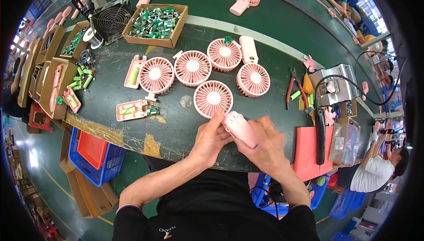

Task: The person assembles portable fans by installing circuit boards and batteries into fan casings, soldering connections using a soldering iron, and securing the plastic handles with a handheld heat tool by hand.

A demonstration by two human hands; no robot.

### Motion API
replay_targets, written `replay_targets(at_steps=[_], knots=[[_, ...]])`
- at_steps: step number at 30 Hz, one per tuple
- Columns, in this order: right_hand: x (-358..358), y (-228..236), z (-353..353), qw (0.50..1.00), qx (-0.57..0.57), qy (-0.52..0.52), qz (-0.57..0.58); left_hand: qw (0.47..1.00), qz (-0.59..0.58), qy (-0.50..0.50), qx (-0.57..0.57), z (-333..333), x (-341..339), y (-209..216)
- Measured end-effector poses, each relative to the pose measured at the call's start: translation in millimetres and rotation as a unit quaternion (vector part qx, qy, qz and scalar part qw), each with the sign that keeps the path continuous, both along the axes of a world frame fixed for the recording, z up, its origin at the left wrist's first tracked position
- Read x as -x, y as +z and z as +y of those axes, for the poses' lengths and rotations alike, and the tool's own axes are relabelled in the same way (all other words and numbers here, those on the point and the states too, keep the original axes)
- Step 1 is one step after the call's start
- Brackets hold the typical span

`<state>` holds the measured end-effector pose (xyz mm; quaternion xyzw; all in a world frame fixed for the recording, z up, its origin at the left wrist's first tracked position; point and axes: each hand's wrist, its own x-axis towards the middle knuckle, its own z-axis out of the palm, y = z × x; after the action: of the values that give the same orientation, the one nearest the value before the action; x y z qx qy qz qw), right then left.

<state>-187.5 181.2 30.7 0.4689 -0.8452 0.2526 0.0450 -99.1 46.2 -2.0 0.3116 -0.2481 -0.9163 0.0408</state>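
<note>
Both hands clamped on one pink fan handle (pixel 240 128) right at the near edge of the table (pixel 185 137). Right hand (pixel 265 146) wrapped around the lower end, fingers curled under, so basically acting as the vise. Left hand (pixel 211 137) pinching the top end, thumb up against the round fan head (pixel 213 99) it joins. Held tilted and close to the body, probably for a good look at the seam while pressing the two halves together.

Four more finished-looking pink fans (pixel 192 67) fanned out in an arc toward the middle of the table, heads nearly touching, all within easy reach. Open handle shells with green batteries (pixel 131 110) parked toward the near-left edge, insides facing up, so apparently waiting for covers. Loose green batteries (pixel 84 77) piled by the left edge next to cardboard trays. Cardboard box of green circuit boards (pixel 155 24) at the far-left side, beside a black desk fan (pixel 110 20) angled at the work spot, likely for soldering fumes.

Red-handled cutters (pixel 295 92) lying toward the right edge, handy for the right hand. Red mat (pixel 309 150) at the near-right corner with a black tool (pixel 319 137) resting on top. Blue crate (pixel 99 157) tucked under the near-left edge. Other people working further along the line on the right, hands well apart from this bench.
</note>
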Motion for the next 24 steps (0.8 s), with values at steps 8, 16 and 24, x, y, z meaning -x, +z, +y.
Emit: replay_targets(at_steps=[8, 16, 24], knots=[[1.0, -9.3, -3.1, 0.999, -0.031, -0.024, 0.037, 1.0, 0.006, -0.021, 0.006, -3.2, 4.3, -1.5], [-2.7, -16.4, 0.8, 0.992, -0.089, 0.016, -0.088, 0.997, -0.039, -0.018, 0.057, -3.3, 2.4, -19.6], [-3.6, -11.7, 6.7, 0.993, -0.092, 0.018, -0.072, 0.996, -0.033, -0.049, 0.061, -6.6, 7.3, -25.6]])
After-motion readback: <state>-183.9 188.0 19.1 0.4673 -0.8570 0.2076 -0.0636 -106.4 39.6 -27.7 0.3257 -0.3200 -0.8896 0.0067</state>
